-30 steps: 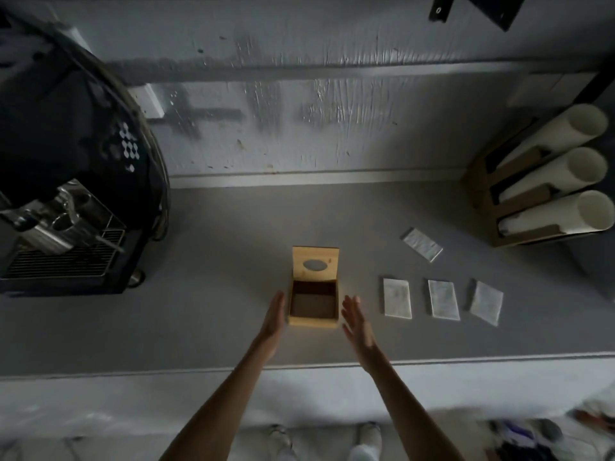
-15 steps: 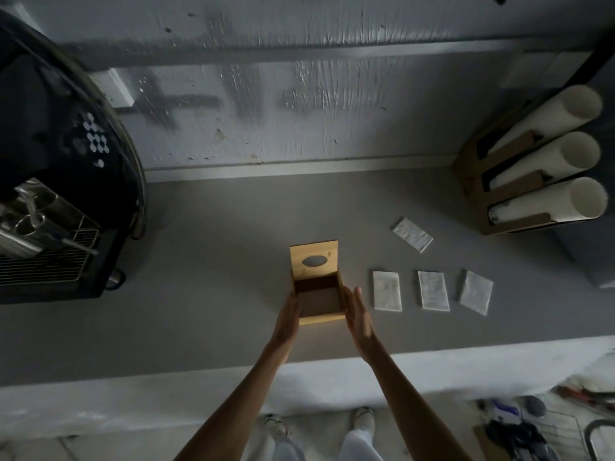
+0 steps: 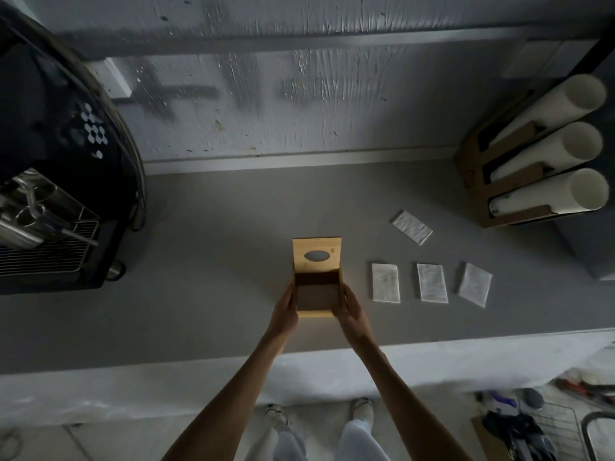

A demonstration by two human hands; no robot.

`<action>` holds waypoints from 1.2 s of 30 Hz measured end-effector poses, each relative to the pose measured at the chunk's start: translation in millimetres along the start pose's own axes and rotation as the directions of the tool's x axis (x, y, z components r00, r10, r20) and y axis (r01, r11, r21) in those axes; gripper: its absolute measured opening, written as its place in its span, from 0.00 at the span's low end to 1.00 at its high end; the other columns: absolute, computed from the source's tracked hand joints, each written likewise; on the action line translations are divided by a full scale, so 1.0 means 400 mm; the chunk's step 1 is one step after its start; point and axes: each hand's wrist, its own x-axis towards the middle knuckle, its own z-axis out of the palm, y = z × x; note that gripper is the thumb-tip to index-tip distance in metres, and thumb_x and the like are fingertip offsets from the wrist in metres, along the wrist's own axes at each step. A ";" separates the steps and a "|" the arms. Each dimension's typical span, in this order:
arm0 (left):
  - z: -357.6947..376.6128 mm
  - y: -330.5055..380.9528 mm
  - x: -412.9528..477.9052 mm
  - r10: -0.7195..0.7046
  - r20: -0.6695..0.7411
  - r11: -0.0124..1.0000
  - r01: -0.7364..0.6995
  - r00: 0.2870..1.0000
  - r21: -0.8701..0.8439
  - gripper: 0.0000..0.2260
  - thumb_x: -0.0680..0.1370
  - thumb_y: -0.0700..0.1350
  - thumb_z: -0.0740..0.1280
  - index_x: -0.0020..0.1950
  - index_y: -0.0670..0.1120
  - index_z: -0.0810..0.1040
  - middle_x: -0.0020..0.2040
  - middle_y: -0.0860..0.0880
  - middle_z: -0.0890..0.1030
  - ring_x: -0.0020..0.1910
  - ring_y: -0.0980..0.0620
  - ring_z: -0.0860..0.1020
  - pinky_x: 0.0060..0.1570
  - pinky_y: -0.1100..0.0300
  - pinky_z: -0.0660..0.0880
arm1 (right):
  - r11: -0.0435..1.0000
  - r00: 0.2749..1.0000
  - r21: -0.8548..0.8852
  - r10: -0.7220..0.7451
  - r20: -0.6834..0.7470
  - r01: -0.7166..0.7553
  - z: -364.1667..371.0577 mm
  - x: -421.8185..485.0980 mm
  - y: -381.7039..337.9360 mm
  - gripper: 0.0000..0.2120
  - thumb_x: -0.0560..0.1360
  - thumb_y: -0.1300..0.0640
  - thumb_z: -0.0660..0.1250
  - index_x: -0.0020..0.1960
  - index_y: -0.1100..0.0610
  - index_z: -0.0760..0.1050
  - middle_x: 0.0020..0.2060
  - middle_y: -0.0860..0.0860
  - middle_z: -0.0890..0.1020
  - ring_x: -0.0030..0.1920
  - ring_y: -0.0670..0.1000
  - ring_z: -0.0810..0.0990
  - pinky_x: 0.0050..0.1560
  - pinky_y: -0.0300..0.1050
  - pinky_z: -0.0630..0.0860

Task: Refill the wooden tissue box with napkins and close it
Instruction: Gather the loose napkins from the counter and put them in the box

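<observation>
The wooden tissue box (image 3: 314,313) stands open on the grey counter (image 3: 206,294), its lid (image 3: 316,255) with an oval slot tipped up at the back. The inside looks empty and dark. My left hand (image 3: 285,309) grips the box's left side and my right hand (image 3: 352,311) grips its right side. Three white folded napkins lie in a row to the right: the nearest napkin (image 3: 385,283), a middle napkin (image 3: 432,283) and a far napkin (image 3: 475,284). A fourth napkin (image 3: 411,226) lies behind them, turned at an angle.
A black coffee machine (image 3: 50,194) with a metal drip grate fills the left side. A cardboard holder with three white cup stacks (image 3: 545,168) sits at the back right. A wall runs behind the counter, and the counter's front edge (image 3: 332,361) is just below my wrists.
Both hands moved forward from in front of the box and closed in on its two sides. The view shifted slightly.
</observation>
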 end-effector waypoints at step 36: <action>-0.033 0.026 0.048 -0.258 0.064 0.962 0.250 0.964 0.108 0.13 0.81 0.39 0.57 0.56 0.56 0.74 0.45 0.44 0.76 0.46 0.46 0.74 0.46 0.54 0.71 | 0.735 0.734 -0.367 0.255 -0.629 -0.570 -0.262 0.303 0.087 0.16 0.76 0.54 0.64 0.59 0.63 0.73 0.56 0.61 0.79 0.58 0.62 0.77 0.54 0.53 0.74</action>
